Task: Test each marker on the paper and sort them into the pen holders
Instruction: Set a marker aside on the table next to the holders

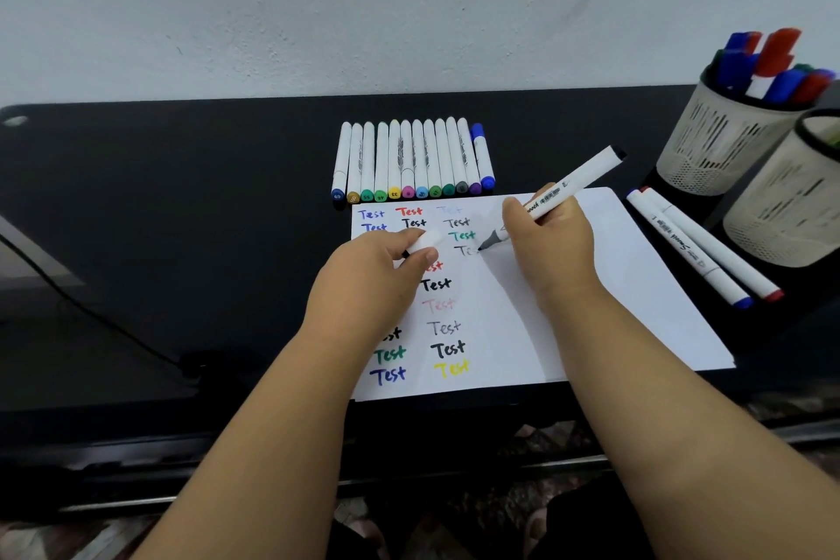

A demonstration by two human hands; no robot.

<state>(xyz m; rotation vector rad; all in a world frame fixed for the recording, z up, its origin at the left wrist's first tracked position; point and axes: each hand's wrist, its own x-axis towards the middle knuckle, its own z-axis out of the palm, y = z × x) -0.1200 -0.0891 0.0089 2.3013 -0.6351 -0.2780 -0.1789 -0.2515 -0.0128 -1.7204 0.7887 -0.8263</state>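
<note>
Right hand point(550, 236) grips a white-barrelled grey marker point(561, 193), tip touching the white paper sheet point(591, 286) at a half-written grey "Test". Left hand point(372, 282), at 9 o'clock from the tip, pinches the marker's white cap point(425, 241) and rests on the sheet. Row of white markers with coloured caps point(411, 161) lies at 12 o'clock. Two white markers point(700, 248) lie at 3 o'clock, beside two cream mesh pen holders point(722, 141); the far one holds blue and red markers.
</note>
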